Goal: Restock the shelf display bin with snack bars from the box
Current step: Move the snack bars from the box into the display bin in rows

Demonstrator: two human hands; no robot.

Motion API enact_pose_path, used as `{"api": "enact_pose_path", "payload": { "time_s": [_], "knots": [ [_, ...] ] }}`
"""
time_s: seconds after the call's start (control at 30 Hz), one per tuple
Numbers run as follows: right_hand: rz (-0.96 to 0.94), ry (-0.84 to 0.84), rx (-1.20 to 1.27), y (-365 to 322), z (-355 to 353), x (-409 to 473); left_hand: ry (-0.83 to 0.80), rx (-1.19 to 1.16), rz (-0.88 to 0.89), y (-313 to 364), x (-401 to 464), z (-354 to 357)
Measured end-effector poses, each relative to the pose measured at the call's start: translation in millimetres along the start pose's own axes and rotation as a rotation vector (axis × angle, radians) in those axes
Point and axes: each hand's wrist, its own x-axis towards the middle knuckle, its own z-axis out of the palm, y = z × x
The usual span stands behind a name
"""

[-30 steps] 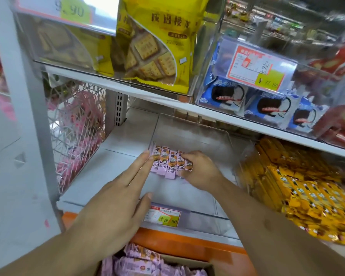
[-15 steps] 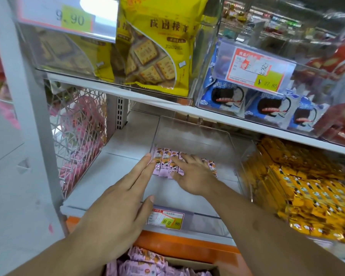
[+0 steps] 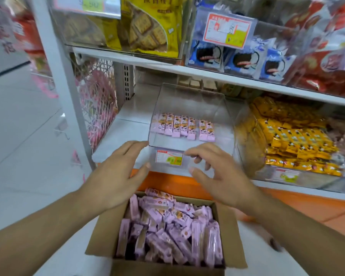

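Observation:
A clear plastic display bin stands on the lower shelf. Inside it a row of several pink snack bars lies side by side on its floor. Below, an open cardboard box is packed with many more pink snack bars. My left hand hovers in front of the bin's left front corner, fingers straight, holding nothing. My right hand hovers before the bin's front wall and price label, fingers loosely bent and empty.
A neighbouring clear bin of yellow snack packs sits to the right. The upper shelf carries yellow cracker bags, blue cookie packs and red packs. A white upright post and mesh side panel border the left.
Both hands have pulled back out of the bin toward me, leaving the pink bars lying in a row. The view has tilted down, showing the open box.

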Motion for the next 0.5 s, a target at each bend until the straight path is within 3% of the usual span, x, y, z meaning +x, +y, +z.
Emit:
{"api": "enact_pose_path", "payload": {
  "time_s": [0.13,0.23,0.37,0.5],
  "knots": [
    [0.11,-0.306,-0.117,19,54,-45,-0.163,0.039,-0.099,-15,-31,43],
    [0.268,-0.434,-0.16,48,90,-64,-0.331,0.121,-0.139,-30,-47,77],
    [0.428,-0.37,-0.126,86,125,-70,-0.383,0.235,-0.132,-49,-43,114],
    [0.466,-0.304,-0.16,113,162,-63,-0.387,0.256,-0.196,-46,-27,133]
  ]
}}
